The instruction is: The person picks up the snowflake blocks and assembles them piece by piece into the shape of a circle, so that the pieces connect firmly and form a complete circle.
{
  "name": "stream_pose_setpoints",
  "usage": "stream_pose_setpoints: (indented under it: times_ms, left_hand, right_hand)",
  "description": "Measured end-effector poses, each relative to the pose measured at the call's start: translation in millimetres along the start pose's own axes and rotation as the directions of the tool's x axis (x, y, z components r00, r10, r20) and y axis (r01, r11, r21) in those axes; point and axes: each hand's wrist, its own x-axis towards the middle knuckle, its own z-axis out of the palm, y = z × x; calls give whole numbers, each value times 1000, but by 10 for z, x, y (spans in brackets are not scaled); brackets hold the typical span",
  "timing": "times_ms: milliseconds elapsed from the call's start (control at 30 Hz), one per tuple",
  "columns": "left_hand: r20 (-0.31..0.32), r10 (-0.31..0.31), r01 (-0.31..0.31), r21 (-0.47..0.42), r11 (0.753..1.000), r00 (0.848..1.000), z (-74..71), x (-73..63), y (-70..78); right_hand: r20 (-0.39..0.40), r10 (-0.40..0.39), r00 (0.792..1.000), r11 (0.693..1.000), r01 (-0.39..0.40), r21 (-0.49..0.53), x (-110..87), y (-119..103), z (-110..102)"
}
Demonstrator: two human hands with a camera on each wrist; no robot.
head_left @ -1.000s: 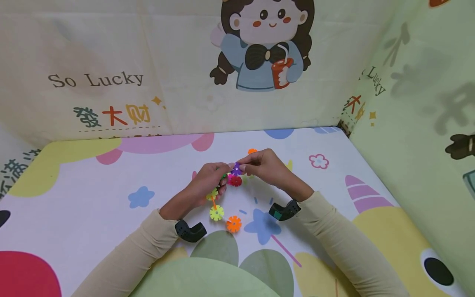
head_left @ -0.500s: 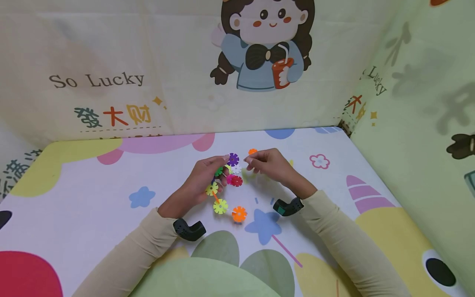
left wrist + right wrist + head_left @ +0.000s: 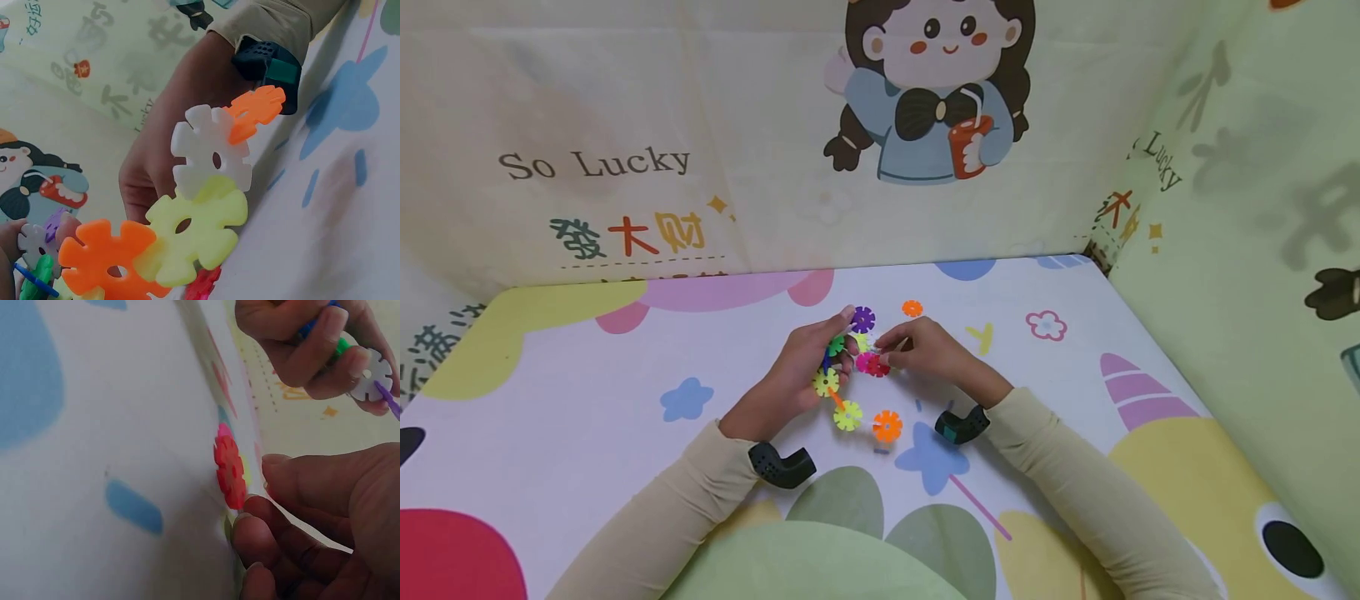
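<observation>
My left hand (image 3: 793,371) grips a chain of notched plastic discs. At its top is a purple disc (image 3: 863,319), slotted into a white disc (image 3: 373,378) near the fingertips. Green and blue discs lie partly hidden among the fingers. Below the hand hang a yellow disc (image 3: 847,416) and, at the end, an orange disc (image 3: 887,426). My right hand (image 3: 928,350) is low over the table beside a few loose discs, thumb and fingers apart. Closest to its fingertips lies a red disc (image 3: 230,472), with a pink disc (image 3: 864,362) and a yellow one against it.
A single orange disc (image 3: 912,308) lies on the table behind my right hand. The printed tablecloth (image 3: 1000,467) has stars and cartoon shapes on it. Printed cloth walls (image 3: 760,125) stand at the back and at the right side.
My right hand has let go of the purple disc, drawn back to the right, then come down to the loose discs. My left hand has turned slightly left with the chain.
</observation>
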Motion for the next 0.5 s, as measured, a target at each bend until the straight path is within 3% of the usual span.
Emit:
stream_pose_setpoints:
  times_ms: [133, 500]
  left_hand:
    - [-9, -10, 10, -27, 1000, 1000, -2, -2, 11]
    - [47, 31, -29, -24, 999, 998, -7, -30, 18]
  right_hand:
    - [18, 21, 1000, 999, -21, -34, 16, -38, 42]
    - [33, 91, 995, 988, -86, -126, 19, -151, 89]
